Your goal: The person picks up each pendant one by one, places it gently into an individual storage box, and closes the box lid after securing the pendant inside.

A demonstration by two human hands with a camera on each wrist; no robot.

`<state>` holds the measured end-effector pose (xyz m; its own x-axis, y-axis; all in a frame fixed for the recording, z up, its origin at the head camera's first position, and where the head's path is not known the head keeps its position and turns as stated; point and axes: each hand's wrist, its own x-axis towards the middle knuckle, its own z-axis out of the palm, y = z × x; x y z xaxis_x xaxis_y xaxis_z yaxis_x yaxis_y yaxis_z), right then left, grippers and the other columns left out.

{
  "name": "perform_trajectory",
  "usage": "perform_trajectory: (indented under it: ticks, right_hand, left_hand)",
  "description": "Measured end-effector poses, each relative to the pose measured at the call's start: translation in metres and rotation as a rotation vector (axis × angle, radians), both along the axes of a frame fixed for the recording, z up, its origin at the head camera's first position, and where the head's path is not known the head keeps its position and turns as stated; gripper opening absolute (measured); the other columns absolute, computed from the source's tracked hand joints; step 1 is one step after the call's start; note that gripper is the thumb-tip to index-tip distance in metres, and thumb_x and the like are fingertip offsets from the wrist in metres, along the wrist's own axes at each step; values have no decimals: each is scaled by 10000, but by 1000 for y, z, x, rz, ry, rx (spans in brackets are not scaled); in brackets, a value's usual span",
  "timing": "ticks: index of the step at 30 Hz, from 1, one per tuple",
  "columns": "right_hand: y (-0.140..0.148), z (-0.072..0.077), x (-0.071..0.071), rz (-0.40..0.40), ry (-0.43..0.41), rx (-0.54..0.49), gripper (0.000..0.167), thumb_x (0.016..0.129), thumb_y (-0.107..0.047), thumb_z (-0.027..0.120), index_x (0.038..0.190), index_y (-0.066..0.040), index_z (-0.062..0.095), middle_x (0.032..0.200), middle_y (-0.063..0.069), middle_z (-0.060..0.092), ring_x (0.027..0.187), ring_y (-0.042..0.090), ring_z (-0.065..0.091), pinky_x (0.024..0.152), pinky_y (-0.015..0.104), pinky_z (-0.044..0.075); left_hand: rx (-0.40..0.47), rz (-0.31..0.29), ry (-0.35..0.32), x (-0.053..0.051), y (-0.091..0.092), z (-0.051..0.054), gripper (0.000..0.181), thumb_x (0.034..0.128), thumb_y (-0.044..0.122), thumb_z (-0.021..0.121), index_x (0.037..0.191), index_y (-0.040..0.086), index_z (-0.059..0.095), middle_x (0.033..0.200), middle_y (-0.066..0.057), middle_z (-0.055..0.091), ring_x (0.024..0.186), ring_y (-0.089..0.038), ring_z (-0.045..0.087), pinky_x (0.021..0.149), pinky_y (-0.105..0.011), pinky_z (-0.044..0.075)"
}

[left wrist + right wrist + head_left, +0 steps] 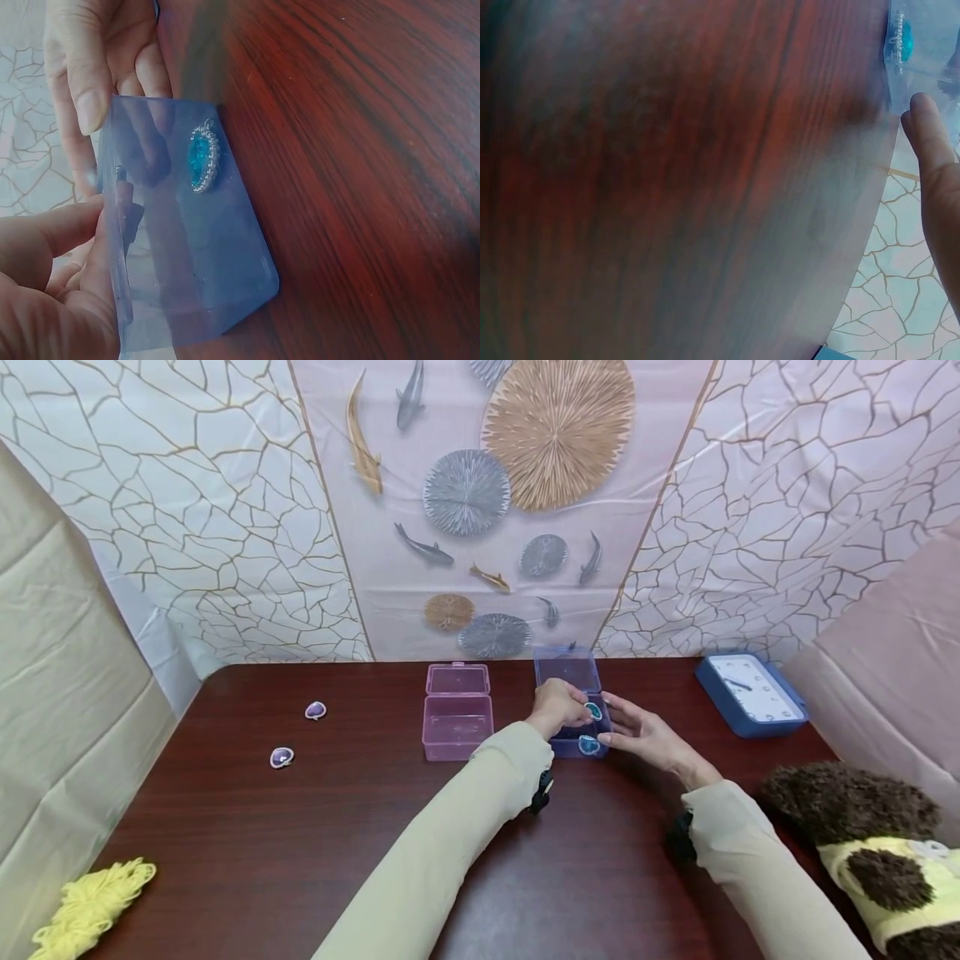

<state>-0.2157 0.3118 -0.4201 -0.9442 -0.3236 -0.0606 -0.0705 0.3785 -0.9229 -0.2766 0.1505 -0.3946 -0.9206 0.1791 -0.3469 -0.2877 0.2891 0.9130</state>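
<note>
My left hand is over the blue clear plastic box, with a teal pendant pinched at its fingertips. A second blue-teal pendant with a pale beaded rim shows at the box's front right; in the left wrist view this pendant appears through the wall. The box's lid stands raised at the back. Against the box's right side rests my right hand, its fingers extended and the thumb near the front corner. The left fingertips are partly hidden behind the box wall in the left wrist view.
An open pink clear box stands left of the blue one. Two purple pendants lie on the table's left. A blue-framed clock is at the back right, a brown plush toy at the right, and yellow yarn at the front left.
</note>
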Motion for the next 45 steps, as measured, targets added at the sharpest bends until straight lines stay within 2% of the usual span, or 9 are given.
perform_trajectory:
  ticks: [5, 11, 13, 15, 18, 21, 27, 34, 45]
  right_hand:
    - [1, -1, 0, -5, 1, 15, 748, 910, -103, 617, 1494, -15, 159, 1481, 306, 254, 1334, 455, 303, 920, 142, 445]
    - [2, 0, 0, -9, -2, 11, 748, 909, -102, 618, 1496, -23, 160, 1476, 303, 269, 1331, 445, 316, 917, 126, 438]
    - [2, 0, 0, -9, -2, 14, 746, 911, -103, 615, 1495, -20, 158, 1476, 304, 266, 1332, 446, 312, 916, 118, 434]
    - [2, -1, 0, -4, 0, 5, 743, 912, -88, 610, 1493, -8, 154, 1478, 310, 254, 1334, 453, 302, 908, 106, 431]
    - [2, -2, 1, 1, 3, -15, 741, 909, -64, 606, 1489, 6, 151, 1478, 319, 243, 1333, 463, 290, 878, 72, 420]
    - [1, -1, 1, 4, -3, -27, 742, 908, -52, 603, 1490, 6, 146, 1481, 320, 231, 1337, 466, 279, 869, 61, 412]
    - [1, 0, 1, 3, -9, -24, 744, 910, -58, 603, 1493, -1, 142, 1493, 309, 214, 1342, 463, 272, 869, 60, 410]
    - [1, 0, 1, 2, 2, -5, 738, 914, -59, 597, 1492, 3, 142, 1491, 315, 211, 1336, 468, 280, 864, 57, 407]
    - [1, -2, -1, 11, 11, 8, 743, 916, -84, 603, 1492, 2, 141, 1489, 315, 218, 1333, 473, 283, 870, 65, 413]
  left_hand:
    - [-58, -17, 51, 5, 0, 3, 136, 720, -126, 727, 837, -60, 708, 682, -149, 693, 708, -253, 709, 498, -208, 541]
    - [-208, -52, 149, 10, -1, 7, 131, 746, -27, 751, 871, 6, 734, 687, -89, 713, 656, -174, 703, 494, -152, 504]
    - [-278, -66, 179, 11, -1, 8, 141, 748, -1, 759, 883, 38, 746, 693, -55, 717, 686, -137, 697, 550, -141, 507]
    - [-382, -103, 227, 12, -1, 8, 152, 750, 56, 771, 898, 89, 760, 759, -2, 730, 789, -102, 681, 678, -138, 508]
    - [-531, -164, 298, 13, -2, 9, 179, 745, 134, 786, 921, 158, 770, 884, 61, 733, 959, -115, 631, 865, -162, 463]
    - [-614, -206, 347, 12, -2, 8, 195, 728, 159, 789, 921, 183, 770, 953, 79, 723, 1021, -139, 608, 901, -192, 449]
    - [-654, -221, 358, 10, -2, 7, 213, 712, 118, 765, 915, 183, 764, 956, 73, 719, 985, -137, 616, 836, -188, 471]
    - [-654, -247, 333, 9, -2, 8, 237, 753, 160, 764, 988, 197, 757, 1020, 85, 712, 1047, -123, 599, 879, -183, 460]
    - [-591, -248, 302, 12, -4, 10, 223, 806, 222, 747, 1023, 168, 746, 1045, 63, 707, 1084, -126, 584, 925, -201, 455]
